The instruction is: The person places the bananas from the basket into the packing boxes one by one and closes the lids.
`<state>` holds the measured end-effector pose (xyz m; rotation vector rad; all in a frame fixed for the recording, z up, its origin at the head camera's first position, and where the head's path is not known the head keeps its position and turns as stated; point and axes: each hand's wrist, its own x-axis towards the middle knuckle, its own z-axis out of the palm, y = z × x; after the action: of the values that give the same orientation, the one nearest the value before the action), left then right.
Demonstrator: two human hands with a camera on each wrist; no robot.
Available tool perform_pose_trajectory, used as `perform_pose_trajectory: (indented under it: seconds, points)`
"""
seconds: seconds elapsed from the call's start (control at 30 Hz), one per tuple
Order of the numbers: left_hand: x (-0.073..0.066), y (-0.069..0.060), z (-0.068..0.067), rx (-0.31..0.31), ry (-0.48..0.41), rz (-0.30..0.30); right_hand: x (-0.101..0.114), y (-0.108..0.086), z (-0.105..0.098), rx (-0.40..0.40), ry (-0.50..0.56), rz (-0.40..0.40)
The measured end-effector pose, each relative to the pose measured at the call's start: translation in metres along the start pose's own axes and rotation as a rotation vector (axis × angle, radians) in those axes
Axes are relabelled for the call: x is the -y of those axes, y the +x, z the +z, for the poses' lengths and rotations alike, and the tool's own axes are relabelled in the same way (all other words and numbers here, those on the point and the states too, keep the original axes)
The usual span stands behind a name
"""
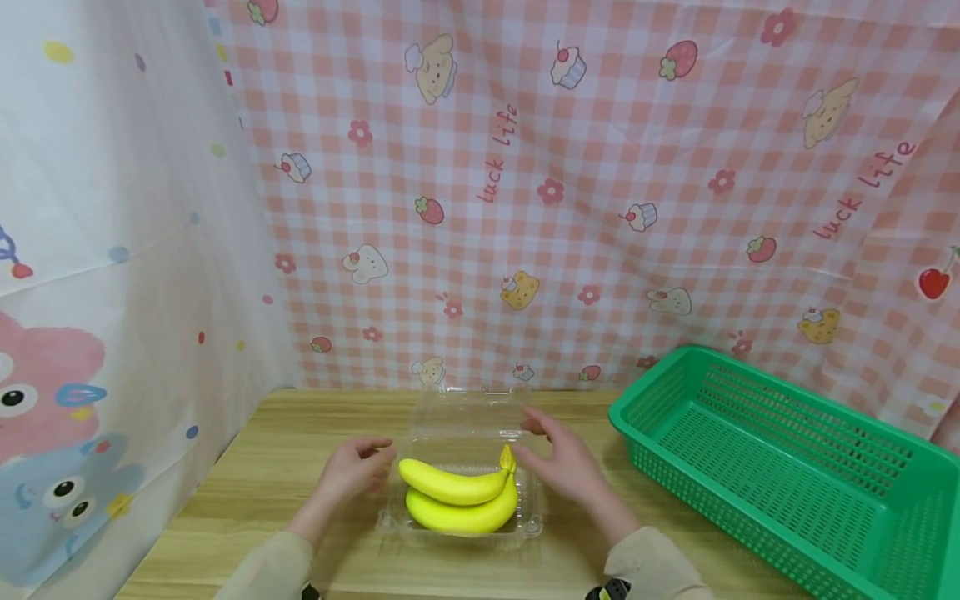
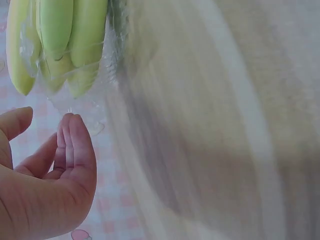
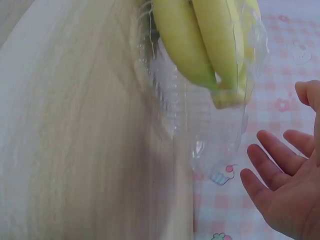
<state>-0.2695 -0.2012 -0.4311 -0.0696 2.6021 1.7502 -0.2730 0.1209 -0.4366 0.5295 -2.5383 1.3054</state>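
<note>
A bunch of yellow bananas lies in a clear plastic clamshell box on the wooden table. The box's lid stands raised at the back. Just left of the box is my left hand, its fingers relaxed and bent toward the box side; the left wrist view shows a gap between thumb and fingers with nothing held. On the other side, my right hand reaches near the lid's right edge and the banana stem. Its fingers are spread and hold nothing in the right wrist view.
A large green plastic basket stands at the right of the table. Behind the table hangs a pink checked curtain, and a white patterned curtain hangs at the left.
</note>
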Motion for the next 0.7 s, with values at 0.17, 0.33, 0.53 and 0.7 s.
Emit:
perform_pose_trajectory:
  seconds: [0.17, 0.33, 0.53, 0.7]
  points:
    - [-0.002, 0.009, -0.001, 0.037, -0.054, -0.020, -0.006, 0.004, -0.004, -0.039, 0.065, 0.065]
    - [-0.003, 0.019, -0.003, 0.081, -0.093, -0.038, -0.013, 0.009, -0.005, -0.059, 0.138, 0.144]
    - [-0.004, 0.028, -0.003, 0.119, -0.117, -0.061, -0.020, 0.013, -0.003, -0.090, 0.196, 0.234]
    - [-0.004, 0.033, -0.002, 0.139, -0.157, -0.070, -0.022, 0.016, 0.000, -0.100, 0.223, 0.303]
